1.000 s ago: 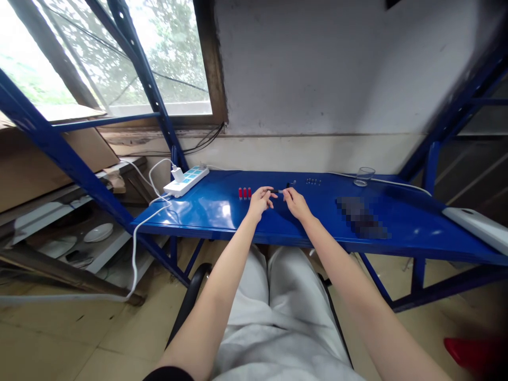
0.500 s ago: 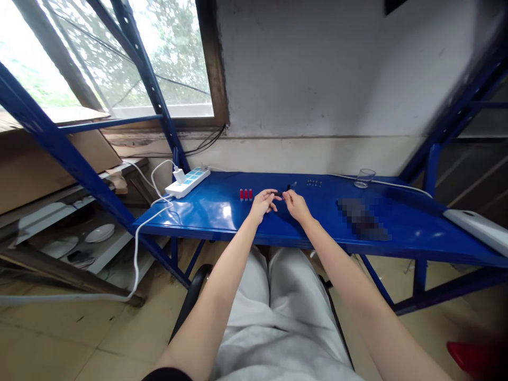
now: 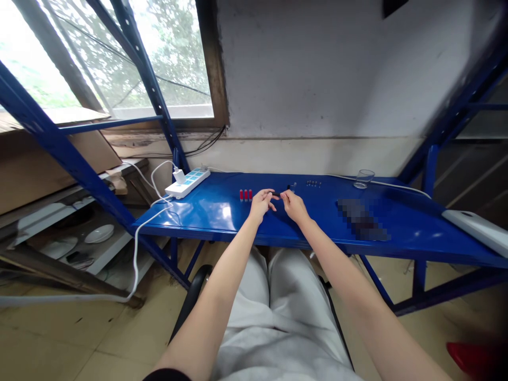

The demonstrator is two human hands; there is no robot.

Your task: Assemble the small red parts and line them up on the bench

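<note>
Over the middle of the blue table point(image 3: 206, 214), my left hand point(image 3: 260, 205) is closed on a small dark stick-like piece point(image 3: 274, 194), its lower fingers partly curled. My right hand point(image 3: 294, 205) is pinched at the right end of that piece; whatever lies between its fingertips is hidden. To the left of my hands stand three short red tubes point(image 3: 245, 195) with pale lower ends. Just behind my right hand lie a small black piece point(image 3: 289, 187) and a little clear piece point(image 3: 294, 185). Several tiny metallic pieces point(image 3: 313, 183) sit in a row farther right.
A white power strip point(image 3: 187, 183) with a plugged-in cable is at the table's left end. Toward the right are a clear glass point(image 3: 364, 179), a blurred dark object point(image 3: 361, 218) and a white box-like object point(image 3: 476, 230). Blue frame posts point(image 3: 146, 79) rise at the sides.
My right hand has shifted slightly left, and less of the dark piece shows between the hands. My left hand stays nearly in place.
</note>
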